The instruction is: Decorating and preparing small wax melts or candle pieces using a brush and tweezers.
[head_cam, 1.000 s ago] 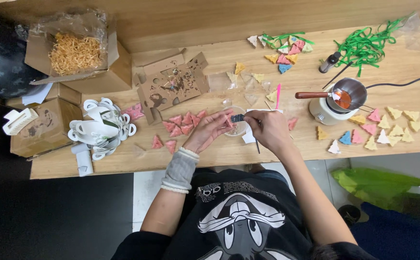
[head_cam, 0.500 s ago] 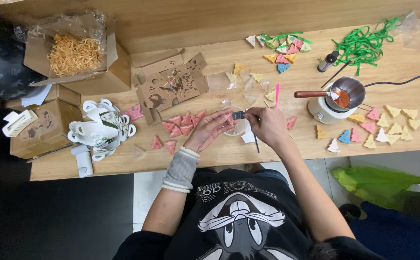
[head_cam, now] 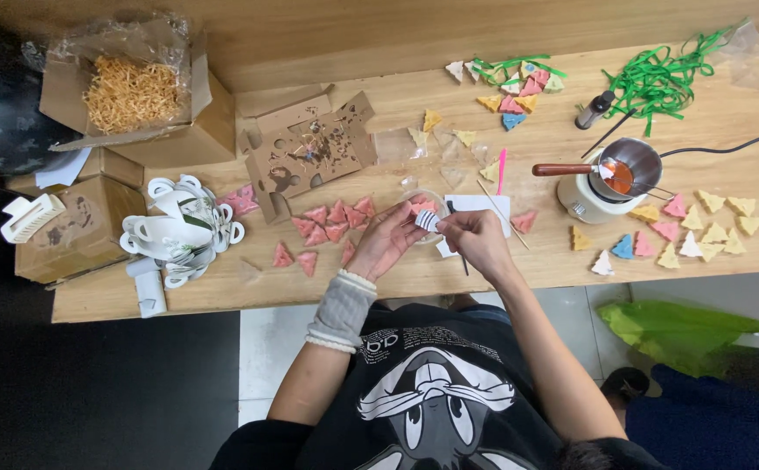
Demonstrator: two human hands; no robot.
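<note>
Head view: your left hand (head_cam: 390,244) and right hand (head_cam: 475,239) pinch a small white-and-dark piece (head_cam: 429,220) between closed fingers, just above the bench (head_cam: 223,296). Keep it steady over the pink triangles (head_cam: 331,224); grip lightly.

In the upper left of the frame stands an open brown cardboard box (head_cam: 197,130), lined with clear plastic film and filled with orange-yellow shredded paper. Below it, at the left edge of the table, a closed brown cardboard box (head_cam: 70,231) lies with a dark printed drawing on its top. Right of the open box, near the upper middle, a flat piece of brown cardboard (head_cam: 314,152) lies with round holes punched in it. No screens or signs are visible.
</note>
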